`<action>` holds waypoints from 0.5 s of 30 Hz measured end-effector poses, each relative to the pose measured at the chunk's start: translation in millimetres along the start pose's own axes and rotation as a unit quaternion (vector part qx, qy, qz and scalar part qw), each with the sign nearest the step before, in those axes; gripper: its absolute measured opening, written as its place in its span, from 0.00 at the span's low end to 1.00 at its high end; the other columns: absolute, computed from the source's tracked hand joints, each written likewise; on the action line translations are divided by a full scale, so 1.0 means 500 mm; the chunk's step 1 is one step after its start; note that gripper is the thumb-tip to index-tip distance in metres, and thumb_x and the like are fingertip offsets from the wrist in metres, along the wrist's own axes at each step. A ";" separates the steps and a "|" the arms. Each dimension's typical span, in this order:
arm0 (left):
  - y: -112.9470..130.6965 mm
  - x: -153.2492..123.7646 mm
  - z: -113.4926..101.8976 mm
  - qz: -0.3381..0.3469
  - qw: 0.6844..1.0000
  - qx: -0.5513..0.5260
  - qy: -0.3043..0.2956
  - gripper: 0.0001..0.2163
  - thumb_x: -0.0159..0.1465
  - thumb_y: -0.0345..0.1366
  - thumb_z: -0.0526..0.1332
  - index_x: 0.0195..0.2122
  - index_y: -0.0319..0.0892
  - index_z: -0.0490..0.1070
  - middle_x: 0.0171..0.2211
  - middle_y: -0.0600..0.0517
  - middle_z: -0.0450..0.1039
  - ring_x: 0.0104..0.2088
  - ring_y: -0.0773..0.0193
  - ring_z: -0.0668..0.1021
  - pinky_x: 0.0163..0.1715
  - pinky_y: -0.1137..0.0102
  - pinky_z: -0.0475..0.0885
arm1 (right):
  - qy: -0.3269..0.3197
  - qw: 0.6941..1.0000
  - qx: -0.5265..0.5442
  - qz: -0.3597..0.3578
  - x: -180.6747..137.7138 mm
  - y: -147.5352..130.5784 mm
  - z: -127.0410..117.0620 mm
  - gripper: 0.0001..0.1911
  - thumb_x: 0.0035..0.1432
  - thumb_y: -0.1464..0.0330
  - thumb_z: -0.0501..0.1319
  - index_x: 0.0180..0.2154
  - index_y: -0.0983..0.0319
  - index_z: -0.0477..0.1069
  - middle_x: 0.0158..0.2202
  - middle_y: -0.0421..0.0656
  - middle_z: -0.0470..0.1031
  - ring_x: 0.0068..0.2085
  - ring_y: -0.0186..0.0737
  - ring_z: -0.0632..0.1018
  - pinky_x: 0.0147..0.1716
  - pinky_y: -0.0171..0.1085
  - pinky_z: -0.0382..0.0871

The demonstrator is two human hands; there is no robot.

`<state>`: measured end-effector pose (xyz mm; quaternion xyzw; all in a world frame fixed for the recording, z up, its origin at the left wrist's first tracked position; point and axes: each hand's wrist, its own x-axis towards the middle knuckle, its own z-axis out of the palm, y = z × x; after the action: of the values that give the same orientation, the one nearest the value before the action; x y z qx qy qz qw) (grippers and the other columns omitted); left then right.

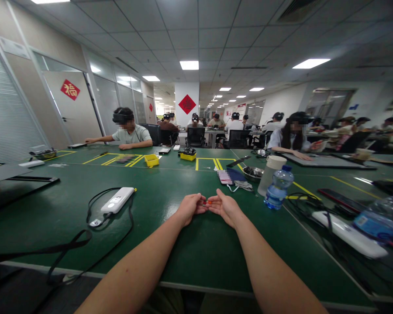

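Note:
My left hand point(190, 208) and my right hand point(227, 208) face each other just above the green table, fingertips nearly touching. A small orange piece point(210, 202) sits at the fingers of my right hand, its thumb raised away from it. My left thumb is bent in over its fingers, with a tiny reddish piece point(203, 202) at the tips. Both pieces are too small to name their kind. A phone point(224, 177), a crumpled grey cloth item point(245, 186) and a metal bowl point(253, 173) with dark contents lie beyond my right hand.
To the right stand a water bottle point(278, 188) and a white tumbler point(270, 172). A white power bank point(118, 199) with looping black cables lies left. Yellow bins point(151, 161) sit farther back on the green table point(150, 226). Several people in headsets sit around.

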<state>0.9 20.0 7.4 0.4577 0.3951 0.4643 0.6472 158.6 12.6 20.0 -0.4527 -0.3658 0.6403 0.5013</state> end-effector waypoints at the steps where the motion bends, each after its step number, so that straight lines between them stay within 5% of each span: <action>1: 0.001 0.000 0.000 -0.002 1.000 -0.001 0.000 0.13 0.60 0.41 0.56 0.36 0.35 0.70 0.29 0.45 0.73 0.26 0.66 0.77 0.27 0.72 0.74 | 0.001 1.000 -0.002 0.000 -0.001 0.000 0.001 0.24 0.57 0.54 0.52 0.28 0.69 0.71 0.27 0.53 0.76 0.30 0.41 0.79 0.31 0.37 0.74; 15: -0.009 0.008 -0.006 0.012 1.000 -0.016 -0.002 0.13 0.61 0.42 0.55 0.35 0.36 0.68 0.30 0.45 0.72 0.27 0.66 0.77 0.26 0.73 0.74 | -0.011 1.000 -0.021 0.010 0.004 0.004 -0.001 0.21 0.58 0.57 0.53 0.30 0.70 0.71 0.27 0.53 0.76 0.31 0.41 0.79 0.32 0.37 0.73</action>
<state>0.2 24.0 1.9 0.4524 0.3809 0.4774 0.6499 158.0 13.8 17.5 -0.4596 -0.3800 0.6428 0.4808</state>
